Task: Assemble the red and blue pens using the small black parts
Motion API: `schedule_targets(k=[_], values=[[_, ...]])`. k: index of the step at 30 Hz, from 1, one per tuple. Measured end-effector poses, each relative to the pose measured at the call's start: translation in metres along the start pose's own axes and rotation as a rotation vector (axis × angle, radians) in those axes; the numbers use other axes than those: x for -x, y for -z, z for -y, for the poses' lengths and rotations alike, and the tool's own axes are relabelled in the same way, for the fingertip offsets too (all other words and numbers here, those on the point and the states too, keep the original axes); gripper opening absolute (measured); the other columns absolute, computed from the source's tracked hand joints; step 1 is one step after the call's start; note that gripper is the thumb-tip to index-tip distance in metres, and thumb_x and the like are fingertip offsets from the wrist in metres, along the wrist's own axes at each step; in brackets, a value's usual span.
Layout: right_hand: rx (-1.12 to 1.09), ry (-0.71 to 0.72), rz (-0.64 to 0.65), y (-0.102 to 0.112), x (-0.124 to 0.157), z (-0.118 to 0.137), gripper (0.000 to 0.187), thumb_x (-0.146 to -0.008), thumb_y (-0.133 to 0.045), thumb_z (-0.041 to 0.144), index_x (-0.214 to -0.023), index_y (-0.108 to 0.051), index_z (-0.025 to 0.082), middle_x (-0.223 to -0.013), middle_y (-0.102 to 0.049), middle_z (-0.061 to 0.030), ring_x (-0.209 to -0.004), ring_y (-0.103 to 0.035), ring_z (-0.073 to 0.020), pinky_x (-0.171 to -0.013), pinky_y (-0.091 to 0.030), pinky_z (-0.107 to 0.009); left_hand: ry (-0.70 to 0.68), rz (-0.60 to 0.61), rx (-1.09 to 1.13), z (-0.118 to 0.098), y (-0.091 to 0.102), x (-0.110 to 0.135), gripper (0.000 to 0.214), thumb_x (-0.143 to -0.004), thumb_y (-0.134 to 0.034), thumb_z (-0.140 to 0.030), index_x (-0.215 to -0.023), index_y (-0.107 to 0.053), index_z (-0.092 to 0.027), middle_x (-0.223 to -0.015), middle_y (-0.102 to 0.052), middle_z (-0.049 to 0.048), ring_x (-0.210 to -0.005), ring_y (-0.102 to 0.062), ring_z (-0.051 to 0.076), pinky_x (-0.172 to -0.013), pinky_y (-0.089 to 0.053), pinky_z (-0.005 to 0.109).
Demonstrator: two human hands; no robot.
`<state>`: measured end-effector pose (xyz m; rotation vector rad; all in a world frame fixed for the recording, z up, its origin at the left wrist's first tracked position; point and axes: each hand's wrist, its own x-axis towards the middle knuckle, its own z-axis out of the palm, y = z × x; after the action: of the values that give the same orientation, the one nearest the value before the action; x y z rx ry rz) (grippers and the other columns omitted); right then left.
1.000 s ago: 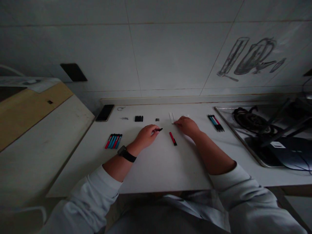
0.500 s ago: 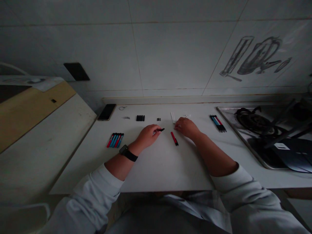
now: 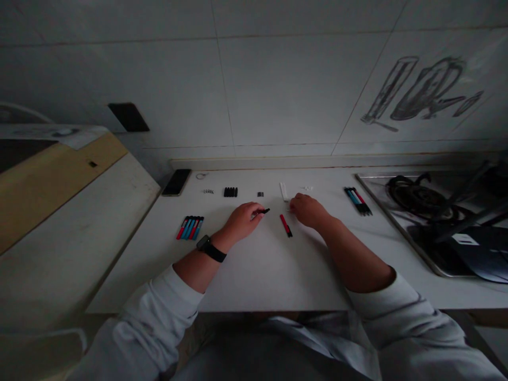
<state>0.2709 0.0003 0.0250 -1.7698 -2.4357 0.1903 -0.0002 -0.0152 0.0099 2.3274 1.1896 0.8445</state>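
Observation:
My left hand (image 3: 243,219) is closed in a pinch on a small black pen part (image 3: 266,210), held just above the white counter. My right hand (image 3: 310,210) has its fingertips pinched together around a thin whitish pen part (image 3: 288,210), partly hidden by the fingers. Between the hands lies a red pen barrel (image 3: 284,222) with a black end. White slender sticks (image 3: 283,191) lie just beyond the right fingertips, and tiny white pieces (image 3: 307,188) are behind that hand. Small dark pieces (image 3: 260,194) and a row of black pen parts (image 3: 230,192) lie past the left hand.
Red and blue barrels (image 3: 190,227) lie in a row at left. Small springs (image 3: 208,191), a ring (image 3: 201,175) and a phone (image 3: 177,182) are at the back left. Several pens (image 3: 357,201) lie at right, beside a metal-edged stove (image 3: 413,233). A tiled wall (image 3: 278,95) closes the back.
My right hand has drawn slightly back from the white sticks, with a thin whitish part now showing at its fingertips. The left hand keeps its hold on the black part. The view has shifted slightly.

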Motion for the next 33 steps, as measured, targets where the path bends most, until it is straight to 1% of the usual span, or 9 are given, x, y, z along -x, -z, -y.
schedule_targets(k=[3,6,9,12,14,18,24,28,33], values=[[0.051,-0.025,0.011,0.003,0.0,0.007,0.023,-0.101,-0.048,0.021,-0.108,-0.069,0.017,-0.111,-0.071,-0.017,-0.095,-0.067,-0.0248,-0.081,-0.047,-0.032,-0.002,-0.004,0.002,0.0,0.0,0.0,0.012,-0.095,-0.064,-0.02,-0.105,-0.07,-0.019,-0.106,-0.074,0.0068,-0.099,-0.068,0.022,-0.094,-0.054,0.039],[-0.047,0.0,-0.02,0.01,0.0,0.016,0.018,-0.1,-0.05,0.022,-0.105,-0.068,0.019,-0.102,-0.073,-0.0123,-0.088,-0.066,-0.022,-0.077,-0.045,-0.03,-0.009,-0.007,0.0,0.0,0.001,0.0,0.012,-0.095,-0.064,-0.02,-0.105,-0.07,-0.02,-0.106,-0.073,0.0065,-0.099,-0.068,0.021,-0.093,-0.054,0.038],[-0.188,0.118,-0.112,0.014,0.001,0.023,0.016,-0.097,-0.054,0.019,-0.101,-0.07,0.02,-0.101,-0.074,-0.0085,-0.09,-0.065,-0.0199,-0.081,-0.045,-0.028,-0.018,-0.024,-0.007,-0.001,0.002,0.0,0.011,-0.094,-0.064,-0.019,-0.104,-0.07,-0.02,-0.103,-0.072,0.006,-0.097,-0.067,0.021,-0.091,-0.054,0.037],[-0.326,0.246,-0.189,0.013,0.002,0.028,0.017,-0.096,-0.056,0.019,-0.099,-0.072,0.021,-0.101,-0.074,-0.0063,-0.091,-0.066,-0.0181,-0.084,-0.046,-0.027,-0.03,-0.053,-0.012,-0.002,0.003,-0.001,0.01,-0.093,-0.065,-0.018,-0.102,-0.07,-0.019,-0.1,-0.071,0.0058,-0.095,-0.066,0.02,-0.089,-0.054,0.036],[-0.374,0.293,-0.219,0.012,0.003,0.031,0.017,-0.096,-0.057,0.02,-0.098,-0.074,0.021,-0.099,-0.075,-0.0058,-0.091,-0.067,-0.0178,-0.085,-0.047,-0.027,-0.033,-0.064,-0.012,-0.003,0.004,-0.001,0.009,-0.093,-0.066,-0.018,-0.101,-0.07,-0.019,-0.098,-0.07,0.0056,-0.093,-0.066,0.02,-0.088,-0.054,0.036],[-0.398,0.339,-0.251,0.01,0.004,0.032,0.018,-0.097,-0.058,0.021,-0.098,-0.076,0.022,-0.098,-0.076,-0.006,-0.089,-0.069,-0.0186,-0.083,-0.049,-0.028,-0.045,-0.072,-0.015,-0.002,0.003,-0.002,0.007,-0.092,-0.067,-0.017,-0.099,-0.069,-0.02,-0.095,-0.069,0.0047,-0.093,-0.065,0.019,-0.087,-0.054,0.035],[-0.392,0.352,-0.322,0.008,0.002,0.026,0.016,-0.096,-0.06,0.021,-0.096,-0.077,0.023,-0.097,-0.078,-0.0051,-0.089,-0.071,-0.0196,-0.083,-0.051,-0.03,-0.054,-0.078,-0.027,0.001,0.002,-0.002,0.007,-0.092,-0.067,-0.016,-0.098,-0.068,-0.02,-0.095,-0.068,0.0042,-0.091,-0.064,0.019,-0.084,-0.054,0.035],[-0.391,0.339,-0.289,0.007,0.002,0.027,0.016,-0.095,-0.062,0.021,-0.096,-0.077,0.023,-0.098,-0.079,-0.0041,-0.087,-0.072,-0.0193,-0.082,-0.052,-0.03,-0.05,-0.083,-0.03,-0.001,0.002,-0.001,0.007,-0.092,-0.067,-0.016,-0.097,-0.068,-0.02,-0.094,-0.068,0.0041,-0.09,-0.064,0.019,-0.084,-0.053,0.035],[-0.366,0.294,-0.267,0.006,0.003,0.031,0.016,-0.095,-0.065,0.025,-0.105,-0.078,0.025,-0.104,-0.08,-0.0041,-0.09,-0.074,-0.0207,-0.083,-0.053,-0.031,-0.059,-0.072,-0.005,-0.004,0.004,-0.002,0.006,-0.091,-0.069,-0.016,-0.096,-0.069,-0.019,-0.096,-0.069,0.0045,-0.093,-0.064,0.019,-0.085,-0.053,0.034]])
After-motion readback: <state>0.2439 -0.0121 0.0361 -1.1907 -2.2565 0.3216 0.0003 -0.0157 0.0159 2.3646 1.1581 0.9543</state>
